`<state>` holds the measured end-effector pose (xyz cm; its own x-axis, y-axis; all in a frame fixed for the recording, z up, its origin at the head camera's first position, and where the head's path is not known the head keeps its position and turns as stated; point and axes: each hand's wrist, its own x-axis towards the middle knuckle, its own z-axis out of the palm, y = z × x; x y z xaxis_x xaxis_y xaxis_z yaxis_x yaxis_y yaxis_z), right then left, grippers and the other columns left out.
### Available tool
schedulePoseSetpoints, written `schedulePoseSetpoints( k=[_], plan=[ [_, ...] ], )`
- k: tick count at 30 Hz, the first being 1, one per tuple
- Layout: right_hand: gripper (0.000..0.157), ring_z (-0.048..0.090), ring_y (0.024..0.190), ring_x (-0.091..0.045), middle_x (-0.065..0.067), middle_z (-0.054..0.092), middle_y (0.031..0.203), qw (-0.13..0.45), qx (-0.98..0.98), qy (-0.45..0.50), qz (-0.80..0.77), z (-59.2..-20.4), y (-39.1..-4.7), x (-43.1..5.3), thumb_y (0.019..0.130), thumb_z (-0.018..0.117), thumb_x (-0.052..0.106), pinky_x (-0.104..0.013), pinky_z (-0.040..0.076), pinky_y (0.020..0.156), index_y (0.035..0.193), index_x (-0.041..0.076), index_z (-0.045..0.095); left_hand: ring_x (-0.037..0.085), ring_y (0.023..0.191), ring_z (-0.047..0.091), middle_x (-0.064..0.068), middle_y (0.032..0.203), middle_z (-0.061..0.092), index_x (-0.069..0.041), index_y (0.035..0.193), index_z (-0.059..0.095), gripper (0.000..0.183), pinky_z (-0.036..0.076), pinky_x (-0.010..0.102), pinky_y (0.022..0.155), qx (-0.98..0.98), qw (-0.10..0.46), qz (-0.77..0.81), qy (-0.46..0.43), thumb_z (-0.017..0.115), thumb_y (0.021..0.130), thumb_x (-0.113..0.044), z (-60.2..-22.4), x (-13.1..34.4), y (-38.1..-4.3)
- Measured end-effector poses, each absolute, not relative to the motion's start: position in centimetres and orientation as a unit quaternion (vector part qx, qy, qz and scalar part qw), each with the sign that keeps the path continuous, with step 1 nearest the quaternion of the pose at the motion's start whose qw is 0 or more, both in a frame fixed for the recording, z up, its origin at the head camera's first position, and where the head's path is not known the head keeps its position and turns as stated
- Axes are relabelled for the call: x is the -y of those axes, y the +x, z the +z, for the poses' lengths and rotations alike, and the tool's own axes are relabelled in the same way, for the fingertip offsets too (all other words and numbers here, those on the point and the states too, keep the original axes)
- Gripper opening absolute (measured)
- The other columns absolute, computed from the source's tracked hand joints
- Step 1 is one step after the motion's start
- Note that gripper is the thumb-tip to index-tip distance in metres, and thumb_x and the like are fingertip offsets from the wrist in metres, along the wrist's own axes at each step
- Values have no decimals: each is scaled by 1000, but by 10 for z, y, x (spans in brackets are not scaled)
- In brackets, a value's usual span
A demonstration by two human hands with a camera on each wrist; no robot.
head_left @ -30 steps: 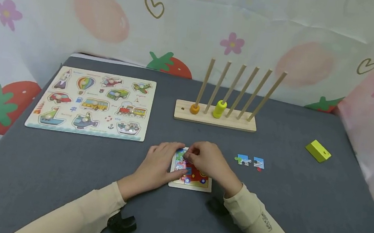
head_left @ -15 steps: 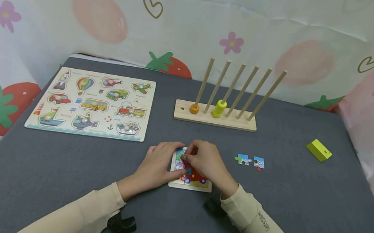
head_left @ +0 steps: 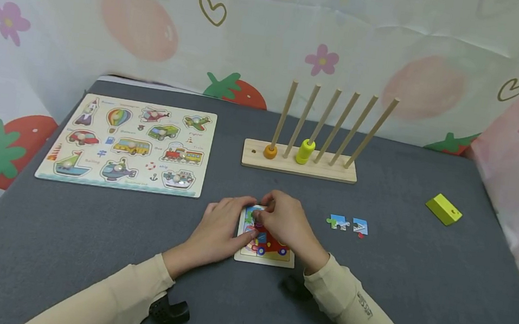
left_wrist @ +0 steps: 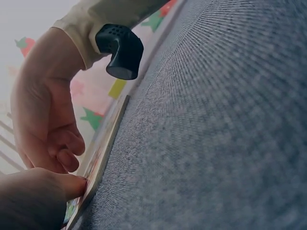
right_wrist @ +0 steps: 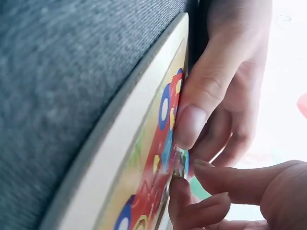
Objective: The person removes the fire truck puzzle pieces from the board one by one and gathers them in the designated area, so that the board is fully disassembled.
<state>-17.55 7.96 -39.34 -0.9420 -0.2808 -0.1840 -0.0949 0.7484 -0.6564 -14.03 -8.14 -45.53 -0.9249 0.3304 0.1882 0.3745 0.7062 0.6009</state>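
Note:
A small wood-framed jigsaw puzzle (head_left: 271, 260) with a red vehicle picture lies on the table in the head view. My left hand (head_left: 217, 227) holds it along its left side, the thumb pressing on the picture and the fingers by the far left corner. Over the puzzle's upper part, my right hand (head_left: 288, 223) bends its fingers and thumb together around a small puzzle piece (right_wrist: 179, 162), mostly hidden by the fingertips. Two loose jigsaw pieces, one with a green tab (head_left: 338, 222) and one with a red tab (head_left: 360, 227), lie to the right.
A wooden peg stand (head_left: 298, 168) with orange and yellow-green beads stands behind the puzzle. To the left is a vehicle knob-puzzle board (head_left: 156, 162). Far right lies a yellow-green block (head_left: 443, 209). A patterned cloth backdrop (head_left: 255, 46) borders the dark table (head_left: 132, 233).
My right hand has shifted slightly toward the puzzle's far edge, its forearm a little to the left. The left thumb has moved slightly on the picture; the loose pieces have stayed put.

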Motion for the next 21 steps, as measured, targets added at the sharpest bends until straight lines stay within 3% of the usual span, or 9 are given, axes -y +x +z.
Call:
schedulePoseSetpoints(
  k=[11,16,21],
  plan=[
    [14,56,56,-14,-6,65,72,148,-908,-103,-379,-399,-184,-81,91,65,17,-27,45,50,89,3,69,24,127,43,7,136,52,-11,139,42,64,32,45,95,915,29,-364,-172,69,87,-37,-454,83,-141],
    [16,59,60,-16,-6,67,75,170,-902,-89,-387,-396,-188,-84,92,64,20,-28,47,53,88,5,70,24,128,43,7,136,51,-11,140,42,65,32,45,95,917,27,-359,-172,69,87,-38,-453,82,-141],
    [19,61,75,-20,-5,69,85,165,-906,-67,-383,-383,-198,-104,94,61,25,-31,47,63,94,9,71,24,128,43,6,135,51,-11,140,42,65,32,44,94,916,31,-358,-176,69,87,-37,-453,82,-140]
  ],
)
